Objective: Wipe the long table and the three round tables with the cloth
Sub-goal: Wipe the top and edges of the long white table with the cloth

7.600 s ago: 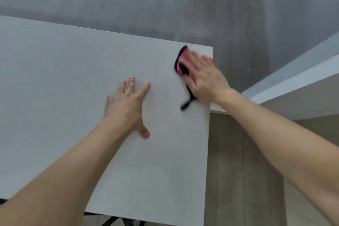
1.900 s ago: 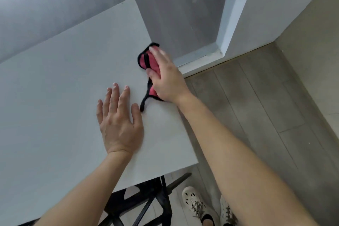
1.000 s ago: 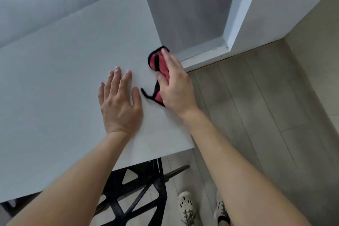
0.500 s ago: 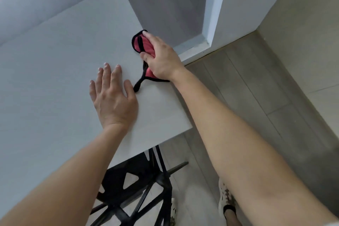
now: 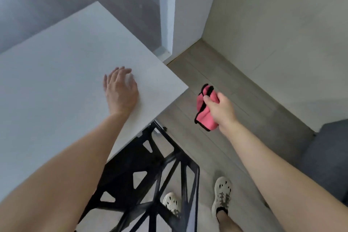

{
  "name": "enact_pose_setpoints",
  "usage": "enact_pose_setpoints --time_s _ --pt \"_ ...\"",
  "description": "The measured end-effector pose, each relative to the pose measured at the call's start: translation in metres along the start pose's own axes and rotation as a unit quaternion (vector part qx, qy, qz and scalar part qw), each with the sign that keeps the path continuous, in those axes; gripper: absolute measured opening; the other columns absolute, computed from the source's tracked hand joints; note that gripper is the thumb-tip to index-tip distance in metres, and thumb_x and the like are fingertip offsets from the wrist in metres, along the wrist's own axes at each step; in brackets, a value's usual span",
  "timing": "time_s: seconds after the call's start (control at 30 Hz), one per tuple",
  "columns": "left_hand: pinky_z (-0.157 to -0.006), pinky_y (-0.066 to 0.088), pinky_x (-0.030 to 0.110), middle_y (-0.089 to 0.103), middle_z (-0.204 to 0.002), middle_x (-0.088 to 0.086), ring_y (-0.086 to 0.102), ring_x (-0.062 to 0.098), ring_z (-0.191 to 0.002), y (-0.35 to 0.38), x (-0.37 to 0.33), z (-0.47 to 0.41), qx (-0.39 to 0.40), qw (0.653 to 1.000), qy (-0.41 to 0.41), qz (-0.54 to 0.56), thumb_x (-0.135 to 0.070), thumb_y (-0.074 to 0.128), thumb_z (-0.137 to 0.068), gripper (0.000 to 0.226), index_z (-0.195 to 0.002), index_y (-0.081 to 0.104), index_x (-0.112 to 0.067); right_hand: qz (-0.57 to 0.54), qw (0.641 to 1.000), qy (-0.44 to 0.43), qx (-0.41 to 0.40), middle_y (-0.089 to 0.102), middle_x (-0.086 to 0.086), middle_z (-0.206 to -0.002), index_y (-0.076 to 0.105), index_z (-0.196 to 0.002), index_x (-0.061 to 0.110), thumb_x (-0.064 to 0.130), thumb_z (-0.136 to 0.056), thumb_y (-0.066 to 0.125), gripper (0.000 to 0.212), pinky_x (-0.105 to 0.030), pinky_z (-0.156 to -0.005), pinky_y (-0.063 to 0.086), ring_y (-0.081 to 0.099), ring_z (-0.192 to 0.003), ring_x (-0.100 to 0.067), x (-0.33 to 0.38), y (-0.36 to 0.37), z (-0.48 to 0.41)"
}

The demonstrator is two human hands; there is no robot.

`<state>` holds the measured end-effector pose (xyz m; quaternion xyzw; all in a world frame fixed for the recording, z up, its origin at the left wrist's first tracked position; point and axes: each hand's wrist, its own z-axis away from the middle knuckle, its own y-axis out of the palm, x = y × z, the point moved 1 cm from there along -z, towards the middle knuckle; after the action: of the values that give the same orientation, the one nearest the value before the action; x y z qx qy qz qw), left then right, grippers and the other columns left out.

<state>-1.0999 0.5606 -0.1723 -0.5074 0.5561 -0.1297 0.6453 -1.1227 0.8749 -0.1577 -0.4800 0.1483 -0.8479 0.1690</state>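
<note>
Head: two hands (image 5: 120, 91) (image 5: 221, 110), one cloth (image 5: 204, 117)

- The long white tabletop (image 5: 56, 81) is cut off at the left edge.
- The left hand (image 5: 120, 90) is blurred at the fingertips.
- The pink black-edged cloth (image 5: 204, 114) is partly hidden by the right hand (image 5: 221, 110).
</note>
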Motion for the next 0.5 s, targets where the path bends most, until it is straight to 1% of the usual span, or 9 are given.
enact_pose_setpoints --time_s 0.1,0.17,0.2,0.23,0.27,0.3,0.33,0.37,0.5 --pt "-0.129 0.029 0.054 0.066 -0.147 0.005 0.050 0.024 -0.150 -0.037 0.035 0.040 0.050 0.988 0.141 -0.030 -0.030 0.057 -0.108 0.032 -0.135 0.069 -0.018 -0.114 0.988 0.008 -0.104 0.072 0.002 -0.117 0.065 -0.121 0.022 0.041 -0.107 0.061 0.024 -0.048 -0.104 0.056 0.069 -0.116 -0.026 0.014 0.018 0.030" --pt "-0.128 0.030 0.057 0.061 -0.153 0.007 0.049 0.027 -0.152 -0.067 0.065 0.069 0.068 0.975 0.198 -0.067 -0.032 0.057 -0.109 0.037 -0.141 0.067 -0.017 -0.136 0.983 -0.014 -0.119 0.070 0.008 -0.110 0.061 -0.120 0.023 0.040 -0.111 0.055 0.020 -0.037 -0.092 0.054 0.069 -0.114 -0.025 0.029 0.056 0.061" --pt "-0.128 0.030 0.059 0.058 -0.157 0.008 0.047 0.029 -0.153 -0.083 0.080 0.083 0.080 0.969 0.217 -0.088 -0.034 0.055 -0.109 0.041 -0.145 0.065 -0.017 -0.144 0.984 -0.025 -0.103 0.070 0.008 -0.116 0.061 -0.128 0.020 0.037 -0.114 0.051 0.024 -0.034 -0.091 0.053 0.067 -0.119 -0.023 0.035 0.082 0.076" --pt "-0.128 0.029 0.060 0.054 -0.161 0.008 0.045 0.030 -0.155 -0.098 0.094 0.097 0.097 0.962 0.231 -0.112 -0.038 0.051 -0.110 0.046 -0.150 0.062 -0.018 -0.148 0.985 -0.038 -0.083 0.068 0.003 -0.133 0.056 -0.144 0.017 0.035 -0.116 0.047 0.035 -0.031 -0.100 0.051 0.062 -0.131 -0.020 0.038 0.112 0.088" --pt "-0.128 0.028 0.061 0.049 -0.166 0.008 0.041 0.030 -0.158 -0.112 0.109 0.109 0.120 0.953 0.244 -0.135 -0.042 0.047 -0.111 0.051 -0.155 0.058 -0.019 -0.150 0.985 -0.053 -0.069 0.054 -0.002 -0.159 0.043 -0.161 0.017 0.035 -0.117 0.043 0.048 -0.028 -0.116 0.044 0.048 -0.150 -0.014 0.042 0.141 0.101" --pt "-0.129 0.026 0.062 0.042 -0.171 0.007 0.036 0.030 -0.161 -0.123 0.121 0.121 0.146 0.943 0.257 -0.155 -0.045 0.043 -0.111 0.056 -0.160 0.053 -0.021 -0.148 0.985 -0.062 -0.071 0.029 -0.002 -0.177 0.025 -0.172 0.019 0.035 -0.118 0.040 0.058 -0.021 -0.126 0.030 0.026 -0.160 -0.005 0.044 0.167 0.115" --pt "-0.130 0.025 0.063 0.034 -0.176 0.006 0.030 0.028 -0.164 -0.131 0.131 0.128 0.165 0.934 0.268 -0.170 -0.047 0.040 -0.111 0.059 -0.164 0.047 -0.024 -0.147 0.983 -0.061 -0.088 0.007 0.003 -0.182 0.011 -0.175 0.021 0.037 -0.119 0.037 0.064 -0.017 -0.129 0.020 0.008 -0.160 0.003 0.044 0.188 0.124" --pt "-0.130 0.023 0.063 0.027 -0.178 0.004 0.024 0.027 -0.166 -0.136 0.136 0.131 0.175 0.928 0.274 -0.180 -0.048 0.038 -0.111 0.060 -0.167 0.043 -0.026 -0.146 0.981 -0.062 -0.112 -0.005 0.007 -0.182 0.004 -0.175 0.025 0.039 -0.119 0.034 0.065 -0.017 -0.130 0.017 0.000 -0.158 0.007 0.042 0.205 0.131" --pt "-0.131 0.023 0.063 0.027 -0.179 0.002 0.024 0.024 -0.166 -0.131 0.134 0.125 0.160 0.935 0.274 -0.160 -0.046 0.042 -0.108 0.060 -0.165 0.044 -0.028 -0.130 0.974 -0.111 -0.148 -0.013 0.014 -0.181 0.000 -0.174 0.032 0.045 -0.119 0.031 0.065 -0.017 -0.128 0.018 0.001 -0.164 0.001 0.020 0.241 0.150"
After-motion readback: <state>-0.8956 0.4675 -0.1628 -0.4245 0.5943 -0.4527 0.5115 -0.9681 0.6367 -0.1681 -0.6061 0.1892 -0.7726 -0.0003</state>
